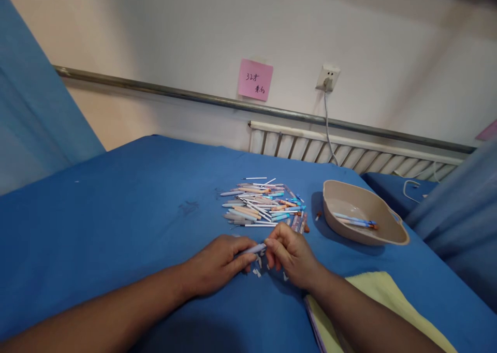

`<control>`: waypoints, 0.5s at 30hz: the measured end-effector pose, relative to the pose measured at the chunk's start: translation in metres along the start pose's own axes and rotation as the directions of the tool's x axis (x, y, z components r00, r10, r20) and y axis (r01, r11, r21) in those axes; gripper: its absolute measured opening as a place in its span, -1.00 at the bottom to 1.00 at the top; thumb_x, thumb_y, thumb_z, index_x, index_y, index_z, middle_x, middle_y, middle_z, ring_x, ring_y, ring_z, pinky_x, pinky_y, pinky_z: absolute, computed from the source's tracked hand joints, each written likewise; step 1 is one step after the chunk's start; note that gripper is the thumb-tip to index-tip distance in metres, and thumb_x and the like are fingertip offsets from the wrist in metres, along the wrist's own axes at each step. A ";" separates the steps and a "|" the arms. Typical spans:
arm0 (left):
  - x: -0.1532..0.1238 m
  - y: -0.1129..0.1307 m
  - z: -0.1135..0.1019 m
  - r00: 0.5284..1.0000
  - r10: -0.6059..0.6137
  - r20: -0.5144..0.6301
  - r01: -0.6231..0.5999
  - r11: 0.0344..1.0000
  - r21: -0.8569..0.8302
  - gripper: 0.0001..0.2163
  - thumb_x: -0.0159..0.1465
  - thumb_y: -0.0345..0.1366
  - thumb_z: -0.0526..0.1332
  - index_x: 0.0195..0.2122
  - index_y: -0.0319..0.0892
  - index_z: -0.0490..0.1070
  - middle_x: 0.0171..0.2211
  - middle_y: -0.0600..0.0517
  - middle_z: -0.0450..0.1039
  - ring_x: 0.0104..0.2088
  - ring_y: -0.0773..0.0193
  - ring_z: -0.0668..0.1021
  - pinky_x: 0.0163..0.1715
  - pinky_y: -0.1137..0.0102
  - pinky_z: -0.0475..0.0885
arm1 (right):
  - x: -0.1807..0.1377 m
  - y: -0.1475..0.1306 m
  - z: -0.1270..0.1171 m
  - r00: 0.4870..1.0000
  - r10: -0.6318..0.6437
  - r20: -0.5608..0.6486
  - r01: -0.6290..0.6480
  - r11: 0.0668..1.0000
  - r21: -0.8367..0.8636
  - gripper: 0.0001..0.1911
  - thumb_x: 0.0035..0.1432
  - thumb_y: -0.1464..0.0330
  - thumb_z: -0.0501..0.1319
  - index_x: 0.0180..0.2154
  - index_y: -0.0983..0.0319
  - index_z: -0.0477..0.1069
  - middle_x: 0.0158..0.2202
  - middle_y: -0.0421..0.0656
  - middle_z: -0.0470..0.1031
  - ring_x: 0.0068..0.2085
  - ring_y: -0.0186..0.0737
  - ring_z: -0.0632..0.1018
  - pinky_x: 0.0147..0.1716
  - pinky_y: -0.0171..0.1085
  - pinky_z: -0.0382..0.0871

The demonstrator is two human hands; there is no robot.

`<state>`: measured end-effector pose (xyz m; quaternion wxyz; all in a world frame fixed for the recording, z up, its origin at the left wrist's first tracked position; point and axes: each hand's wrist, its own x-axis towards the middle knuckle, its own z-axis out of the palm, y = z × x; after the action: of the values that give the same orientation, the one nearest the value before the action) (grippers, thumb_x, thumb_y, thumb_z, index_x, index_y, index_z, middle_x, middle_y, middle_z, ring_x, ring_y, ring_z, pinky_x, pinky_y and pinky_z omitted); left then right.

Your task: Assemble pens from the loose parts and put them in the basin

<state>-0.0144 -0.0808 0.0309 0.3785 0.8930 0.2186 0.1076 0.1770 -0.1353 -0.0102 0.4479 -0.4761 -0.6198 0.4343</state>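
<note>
A pale lavender pen barrel lies between the thumb and fingers of my left hand, its end pointing right. My right hand is closed in a pinch at that end; whatever is in its fingertips is too small to make out. Several small white plastic bits are scattered on the blue cloth under my hands. Just beyond them is a loose pile of pen parts: grey, orange and bluish barrels, white refills, and pieces with blue or brown ends.
A beige plastic basin at the right holds a few assembled-looking pens. A small brown-tipped piece lies beside it. Under my right forearm is a folded yellow cloth. Behind the blue-covered table are a radiator and a metal rail.
</note>
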 end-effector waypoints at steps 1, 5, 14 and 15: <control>0.000 0.001 0.000 1.000 0.005 0.009 -0.005 1.000 -0.006 -0.68 0.37 -0.15 -0.08 -0.20 -0.13 0.43 -0.40 0.07 0.46 -0.37 0.33 0.47 -0.30 0.47 0.31 | 0.000 0.000 0.000 1.000 0.004 0.007 -0.004 1.000 -0.002 -0.75 0.26 0.17 0.03 -0.37 0.19 0.18 -0.64 -0.32 0.36 -0.67 -0.42 0.31 -0.66 -0.43 0.14; 0.000 0.005 0.000 0.999 -0.011 0.035 0.011 1.000 0.001 -0.70 0.37 -0.18 -0.09 -0.18 -0.10 0.42 -0.40 0.08 0.47 -0.36 0.31 0.47 -0.28 0.46 0.30 | 0.001 -0.001 0.000 1.000 -0.016 -0.017 0.016 1.000 -0.013 -0.74 0.25 0.15 0.04 -0.38 0.19 0.20 -0.63 -0.31 0.37 -0.66 -0.41 0.32 -0.64 -0.41 0.16; -0.002 -0.019 -0.020 0.986 -0.120 -0.116 0.137 0.979 0.151 -0.72 0.34 -0.15 -0.07 -0.27 -0.14 0.38 -0.31 0.04 0.45 -0.28 0.24 0.47 -0.26 0.43 0.28 | 0.014 0.007 -0.020 0.936 0.011 -0.352 0.045 0.987 0.152 -0.65 0.19 0.06 0.08 -0.43 0.20 0.20 -0.61 -0.30 0.37 -0.64 -0.41 0.33 -0.62 -0.40 0.21; -0.002 -0.023 -0.023 0.976 -0.142 -0.165 0.171 0.970 0.175 -0.74 0.33 -0.15 -0.05 -0.25 -0.14 0.37 -0.28 0.03 0.45 -0.27 0.23 0.46 -0.26 0.42 0.28 | 0.016 0.009 -0.023 0.926 0.028 -0.377 0.047 0.981 0.188 -0.64 0.18 0.06 0.09 -0.43 0.21 0.21 -0.60 -0.29 0.38 -0.63 -0.41 0.34 -0.61 -0.40 0.21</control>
<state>-0.0311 -0.0530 0.0298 0.2820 0.8938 0.3260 0.1237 0.1991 -0.1153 -0.0113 0.6052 -0.5020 -0.4789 0.3903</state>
